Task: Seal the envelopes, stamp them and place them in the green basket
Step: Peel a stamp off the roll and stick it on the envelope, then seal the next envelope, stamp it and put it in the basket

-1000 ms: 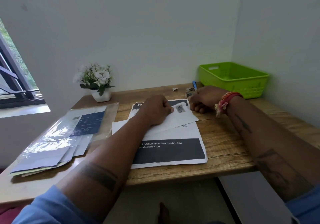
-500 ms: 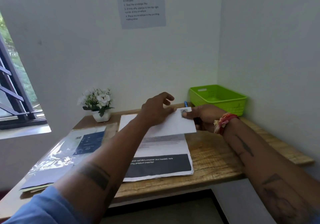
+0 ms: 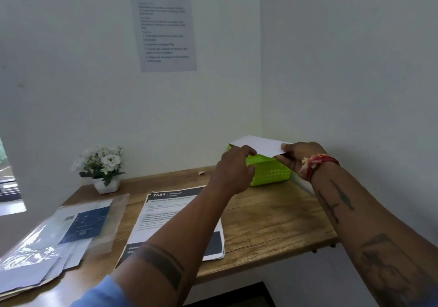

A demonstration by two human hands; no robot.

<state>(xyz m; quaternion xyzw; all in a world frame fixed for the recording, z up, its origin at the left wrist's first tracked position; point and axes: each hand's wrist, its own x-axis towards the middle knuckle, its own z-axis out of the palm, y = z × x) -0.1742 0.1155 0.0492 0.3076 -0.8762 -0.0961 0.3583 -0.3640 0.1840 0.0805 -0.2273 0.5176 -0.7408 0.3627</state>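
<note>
A white envelope [image 3: 259, 144] is held flat in the air just above the green basket [image 3: 270, 172], which stands in the far right corner of the wooden desk [image 3: 267, 221]. My right hand [image 3: 296, 158] pinches the envelope's right edge between thumb and fingers. My left hand [image 3: 233, 172] hovers at the envelope's left end with loosely curled, spread fingers. It blocks the basket's left side, and I cannot see whether its fingertips touch the paper.
A printed sheet [image 3: 166, 214] lies mid-desk under my left forearm. A clear plastic sleeve with papers and envelopes [image 3: 71, 230] sits at the left. A small pot of white flowers [image 3: 102, 166] stands at the back left. Walls close in behind and right.
Both hands lifted the envelope off the printed sheet and carried it right and back, to above the green basket. My left hand has loosened from its edge. The view has tilted upward.
</note>
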